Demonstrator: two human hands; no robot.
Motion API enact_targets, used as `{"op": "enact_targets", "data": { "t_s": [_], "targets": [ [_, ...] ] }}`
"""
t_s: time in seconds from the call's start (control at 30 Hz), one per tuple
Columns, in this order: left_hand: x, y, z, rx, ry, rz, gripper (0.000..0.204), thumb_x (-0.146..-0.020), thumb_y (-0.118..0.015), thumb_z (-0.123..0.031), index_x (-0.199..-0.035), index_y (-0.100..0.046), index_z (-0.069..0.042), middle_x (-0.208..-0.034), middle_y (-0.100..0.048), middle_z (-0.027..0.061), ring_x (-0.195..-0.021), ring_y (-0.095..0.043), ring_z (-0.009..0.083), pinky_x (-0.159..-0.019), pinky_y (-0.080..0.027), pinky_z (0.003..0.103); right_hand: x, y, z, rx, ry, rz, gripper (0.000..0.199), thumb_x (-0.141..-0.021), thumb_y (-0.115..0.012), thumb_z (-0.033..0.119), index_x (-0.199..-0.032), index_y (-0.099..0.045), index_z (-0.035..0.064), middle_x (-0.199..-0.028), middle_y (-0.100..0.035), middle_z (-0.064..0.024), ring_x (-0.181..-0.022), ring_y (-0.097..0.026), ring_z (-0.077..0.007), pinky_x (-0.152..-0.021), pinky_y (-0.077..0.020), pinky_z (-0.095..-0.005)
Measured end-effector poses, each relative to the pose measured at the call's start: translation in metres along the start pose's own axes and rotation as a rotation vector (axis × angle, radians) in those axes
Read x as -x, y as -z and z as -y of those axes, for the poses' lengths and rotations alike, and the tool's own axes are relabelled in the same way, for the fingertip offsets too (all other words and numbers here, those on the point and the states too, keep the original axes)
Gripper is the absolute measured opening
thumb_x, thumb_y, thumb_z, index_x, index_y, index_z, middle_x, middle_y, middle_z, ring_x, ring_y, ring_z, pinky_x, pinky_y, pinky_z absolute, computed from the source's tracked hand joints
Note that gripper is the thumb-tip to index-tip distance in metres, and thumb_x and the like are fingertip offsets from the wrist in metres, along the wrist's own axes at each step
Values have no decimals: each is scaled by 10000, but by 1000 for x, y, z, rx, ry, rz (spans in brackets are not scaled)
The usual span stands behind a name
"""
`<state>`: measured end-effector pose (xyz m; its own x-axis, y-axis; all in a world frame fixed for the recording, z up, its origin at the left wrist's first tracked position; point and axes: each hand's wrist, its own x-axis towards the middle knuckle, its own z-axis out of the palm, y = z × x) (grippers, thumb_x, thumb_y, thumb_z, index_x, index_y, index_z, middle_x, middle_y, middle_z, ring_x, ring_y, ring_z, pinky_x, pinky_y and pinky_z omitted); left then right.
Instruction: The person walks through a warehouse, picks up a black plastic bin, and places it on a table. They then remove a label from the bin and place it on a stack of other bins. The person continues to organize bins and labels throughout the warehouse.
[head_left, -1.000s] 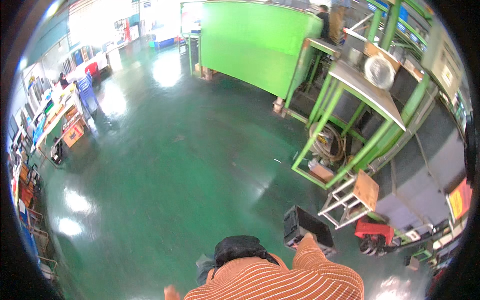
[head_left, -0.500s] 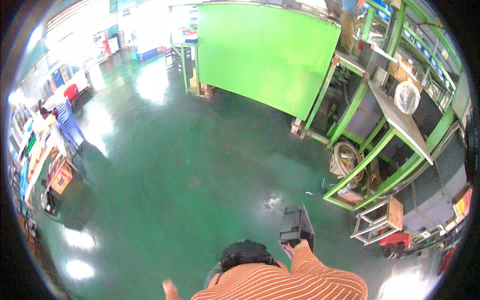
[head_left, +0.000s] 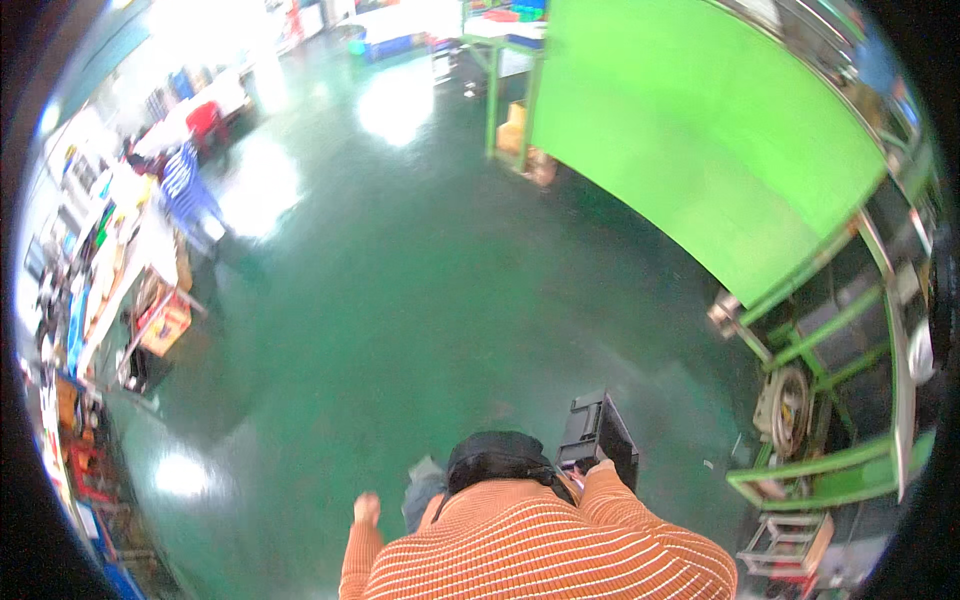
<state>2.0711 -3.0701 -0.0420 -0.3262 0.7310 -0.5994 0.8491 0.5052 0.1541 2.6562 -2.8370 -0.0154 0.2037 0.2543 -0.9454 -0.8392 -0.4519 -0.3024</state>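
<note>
Our right hand [head_left: 601,467] is closed on the near edge of a black crate [head_left: 598,436], which we carry low at our right side above the green floor [head_left: 420,300]. Our left hand [head_left: 367,508] hangs loose and empty at our left. A green panel [head_left: 700,150] stands ahead on the right.

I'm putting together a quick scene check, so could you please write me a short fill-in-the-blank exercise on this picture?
1. The right hand carries a black ____ by its edge.
2. The left hand hangs free, holding ____.
3. The glossy floor is dark ____.
4. The sleeves are orange with thin white ____.

Missing words: crate; nothing; green; stripes
</note>
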Motion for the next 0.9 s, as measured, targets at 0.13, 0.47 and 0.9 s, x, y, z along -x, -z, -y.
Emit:
{"op": "enact_targets", "data": {
  "t_s": [0.13, 0.47, 0.9],
  "targets": [
    [33, 28, 25, 131, 269, 256, 228, -764, -511, -215, -845, -607, -25, -958, -596, 181, -857, -569, 350, -763, -457, 437, -16, -194, -6, 60, 14, 68, 542, -799, -377, 365, -1195, -421, -2, -1173, -422, -273, -995, -480, -439, -676, -528, -425],
    [-394, 359, 112, -109, 160, 12, 339, -808, -476, -241, -1016, -573, 9, -1101, -557, 200, -1055, -502, 330, -901, -384, 418, -45, -613, -65, -32, 10, 155, 545, -789, -379, 359, -1208, -423, 13, -1189, -407, -267, -996, -473, -436, -663, -532, -414],
    [-989, 858, 3, 477, -146, -779, 368, -868, -426, -282, -1060, -564, 0, -968, -600, 216, -908, -578, 346, -800, -449, 432, -111, -1142, -133, 173, -107, -43, 488, -834, -297, 303, -1200, -425, 6, -1203, -410, -256, -1018, -446, -481, -751, -486, -488]
  ]
}}
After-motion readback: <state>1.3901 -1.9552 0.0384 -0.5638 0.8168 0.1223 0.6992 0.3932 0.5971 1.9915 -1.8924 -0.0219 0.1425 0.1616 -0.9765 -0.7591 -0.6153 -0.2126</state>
